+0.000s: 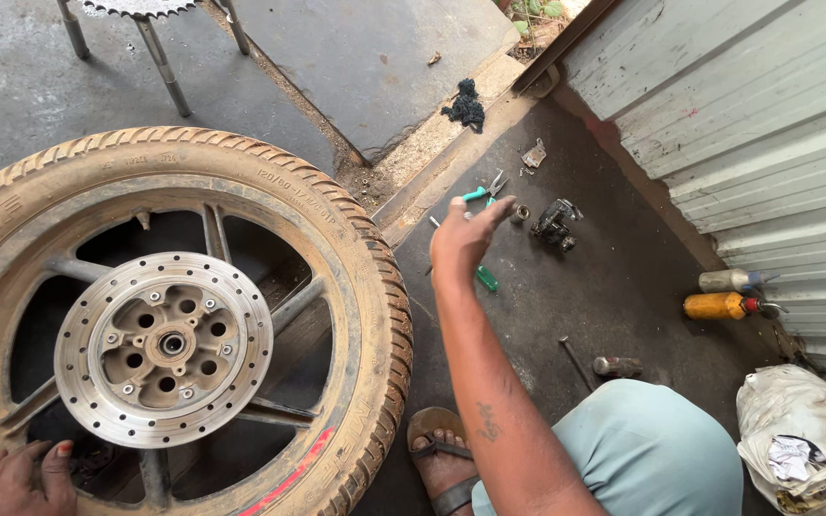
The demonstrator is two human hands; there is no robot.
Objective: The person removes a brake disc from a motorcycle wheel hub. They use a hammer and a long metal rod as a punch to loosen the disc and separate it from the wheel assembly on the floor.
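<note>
A dusty motorcycle wheel [356, 287] lies flat on the ground at the left, its drilled brake disc [163, 349] facing up. My left hand [13, 481] rests on the tyre's near edge at the bottom left, fingers spread. My right hand [466, 236] is stretched out over the dark floor, fingers apart, holding nothing. Just beyond it lie green-handled pliers [486, 190] and a green-handled screwdriver [485, 277]. A small ring-shaped part [520, 213] and a black metal caliper-like part [556, 225] lie to the right of the hand.
A hammer [614, 366] lies by my knee. An orange bottle [719, 306] and a grey one [730, 280] lie beside the corrugated wall [767, 124]. A white sack [800, 435] sits bottom right. A stool's legs [160, 57] and a black rag [466, 105] are farther off.
</note>
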